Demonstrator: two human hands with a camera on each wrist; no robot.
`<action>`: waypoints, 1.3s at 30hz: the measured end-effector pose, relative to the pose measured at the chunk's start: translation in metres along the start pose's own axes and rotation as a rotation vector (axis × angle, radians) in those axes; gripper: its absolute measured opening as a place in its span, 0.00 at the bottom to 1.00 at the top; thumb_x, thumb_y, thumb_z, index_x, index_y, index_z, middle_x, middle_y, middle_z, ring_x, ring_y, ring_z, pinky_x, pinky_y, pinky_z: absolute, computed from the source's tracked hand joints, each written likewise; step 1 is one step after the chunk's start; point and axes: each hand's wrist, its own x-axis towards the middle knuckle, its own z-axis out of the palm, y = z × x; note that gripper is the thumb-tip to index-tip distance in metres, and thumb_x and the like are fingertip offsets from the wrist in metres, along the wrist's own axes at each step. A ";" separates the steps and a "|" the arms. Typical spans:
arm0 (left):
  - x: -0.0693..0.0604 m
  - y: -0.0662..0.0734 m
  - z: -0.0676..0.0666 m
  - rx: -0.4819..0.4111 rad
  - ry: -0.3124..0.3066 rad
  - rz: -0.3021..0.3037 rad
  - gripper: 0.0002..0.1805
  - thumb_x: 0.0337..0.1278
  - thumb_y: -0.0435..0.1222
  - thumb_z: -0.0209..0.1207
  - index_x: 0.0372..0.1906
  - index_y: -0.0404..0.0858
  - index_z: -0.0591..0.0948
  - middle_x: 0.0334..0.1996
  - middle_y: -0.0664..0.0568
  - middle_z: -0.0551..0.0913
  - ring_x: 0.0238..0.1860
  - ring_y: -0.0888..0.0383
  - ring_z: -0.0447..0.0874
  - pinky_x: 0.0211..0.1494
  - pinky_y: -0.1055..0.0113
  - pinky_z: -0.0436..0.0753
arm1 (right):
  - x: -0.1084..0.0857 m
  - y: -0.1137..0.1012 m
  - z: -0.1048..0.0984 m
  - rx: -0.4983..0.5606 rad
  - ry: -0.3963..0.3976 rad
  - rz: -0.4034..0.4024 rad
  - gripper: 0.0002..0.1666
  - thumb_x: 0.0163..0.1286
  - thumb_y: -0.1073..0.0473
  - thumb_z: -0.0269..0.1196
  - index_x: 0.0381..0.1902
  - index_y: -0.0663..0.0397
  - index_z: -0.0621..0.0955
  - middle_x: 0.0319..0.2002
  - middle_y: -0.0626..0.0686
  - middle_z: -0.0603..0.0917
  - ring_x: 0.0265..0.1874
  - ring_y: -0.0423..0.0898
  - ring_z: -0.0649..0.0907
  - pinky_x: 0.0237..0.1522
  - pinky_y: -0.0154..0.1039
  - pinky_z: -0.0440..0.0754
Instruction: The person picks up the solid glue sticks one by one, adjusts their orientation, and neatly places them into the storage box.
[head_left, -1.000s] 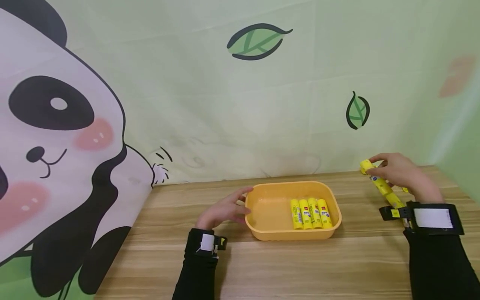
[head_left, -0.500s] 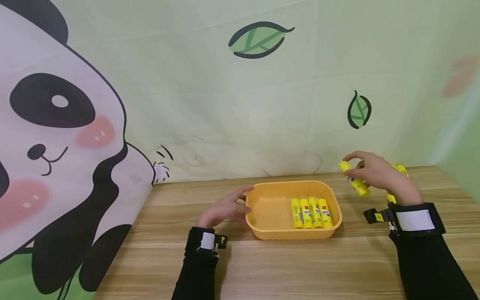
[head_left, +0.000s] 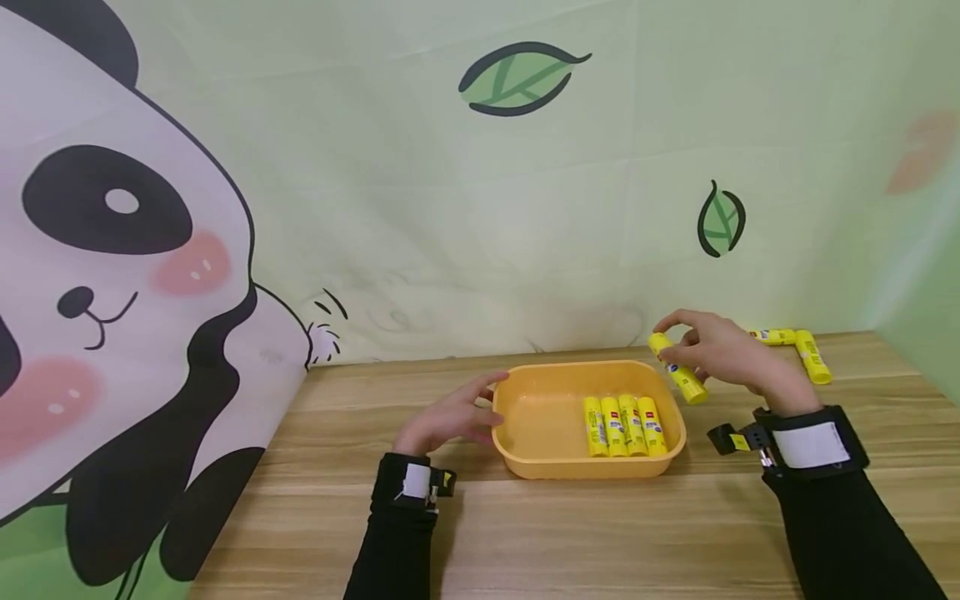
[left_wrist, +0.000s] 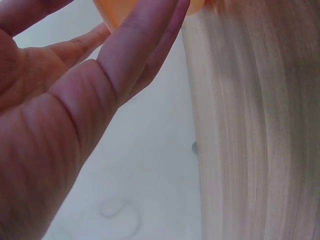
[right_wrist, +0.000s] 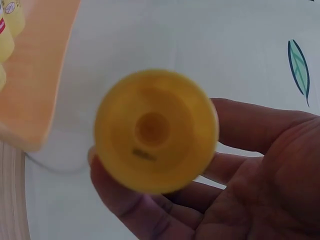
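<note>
So the right hand (head_left: 718, 350) has a yellow glue stick (head_left: 677, 369) pinched between thumb and fingers, and it sits just outside the back right corner of the orange plastic tray (head_left: 536, 425), looking lifted off the counter (head_left: 600, 542). To me the angle is what matters here: its long axis runs on a slant, far end tipped left toward the backdrop and near end swung right, while the row of four glue sticks (head_left: 624, 427) in the tray's right half lies much closer to straight front-to-back. From the right hand, the tray is left and a bit nearer the person, with that row on the near side and bare tray floor beyond it. Right hand's clearly the closer one; the left hand (head_left: 450, 419) is way over at the opposite end, fingers loosely spread and touching the tray's left rim, no glue stick in it. Two loose glue sticks (head_left: 813, 358) show on the counter behind the right hand, nearly at right angles to each other.
</note>
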 end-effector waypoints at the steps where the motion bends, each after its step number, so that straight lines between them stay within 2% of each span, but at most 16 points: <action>1: 0.000 0.000 0.000 0.000 0.000 0.001 0.40 0.69 0.28 0.59 0.82 0.44 0.60 0.70 0.32 0.62 0.56 0.42 0.82 0.56 0.49 0.88 | 0.000 -0.001 0.001 0.001 -0.001 0.000 0.28 0.77 0.59 0.61 0.68 0.67 0.69 0.37 0.57 0.84 0.31 0.49 0.79 0.33 0.42 0.85; 9: 0.000 0.001 0.000 0.002 -0.002 0.002 0.40 0.69 0.28 0.59 0.82 0.44 0.59 0.70 0.32 0.62 0.54 0.42 0.83 0.56 0.49 0.88 | 0.004 -0.011 0.015 0.029 -0.028 -0.028 0.27 0.77 0.59 0.62 0.67 0.66 0.70 0.37 0.57 0.84 0.28 0.49 0.78 0.29 0.39 0.81; 16: 0.000 -0.001 -0.001 0.001 -0.006 0.005 0.40 0.69 0.28 0.59 0.82 0.43 0.59 0.70 0.31 0.62 0.55 0.42 0.82 0.57 0.48 0.88 | 0.009 -0.020 0.030 0.043 -0.084 -0.041 0.26 0.77 0.59 0.62 0.66 0.66 0.71 0.38 0.57 0.84 0.30 0.49 0.80 0.35 0.42 0.85; 23: 0.000 -0.001 0.000 -0.005 0.002 0.001 0.40 0.69 0.28 0.59 0.82 0.43 0.59 0.70 0.32 0.62 0.56 0.42 0.82 0.55 0.50 0.89 | 0.011 -0.023 0.039 0.026 -0.084 -0.062 0.24 0.77 0.60 0.62 0.65 0.66 0.71 0.37 0.57 0.84 0.27 0.49 0.80 0.35 0.46 0.86; 30: 0.005 0.000 0.000 -0.003 -0.009 0.018 0.40 0.68 0.28 0.60 0.82 0.42 0.59 0.70 0.31 0.62 0.55 0.42 0.82 0.56 0.49 0.88 | 0.013 -0.027 0.046 0.033 -0.086 -0.095 0.24 0.76 0.61 0.62 0.64 0.66 0.72 0.34 0.56 0.83 0.25 0.49 0.79 0.29 0.44 0.84; 36: 0.001 -0.001 -0.001 -0.006 0.001 0.013 0.40 0.68 0.28 0.60 0.82 0.41 0.59 0.69 0.30 0.62 0.55 0.41 0.81 0.56 0.48 0.88 | 0.023 -0.031 0.059 0.076 -0.136 -0.087 0.25 0.76 0.60 0.64 0.64 0.65 0.72 0.31 0.55 0.82 0.25 0.51 0.79 0.29 0.42 0.83; 39: 0.002 -0.001 -0.001 -0.005 -0.003 0.018 0.40 0.68 0.28 0.60 0.82 0.41 0.59 0.69 0.30 0.62 0.56 0.41 0.81 0.57 0.47 0.87 | 0.027 -0.033 0.061 0.078 -0.153 -0.071 0.24 0.75 0.60 0.64 0.63 0.66 0.72 0.30 0.55 0.81 0.23 0.50 0.79 0.30 0.45 0.85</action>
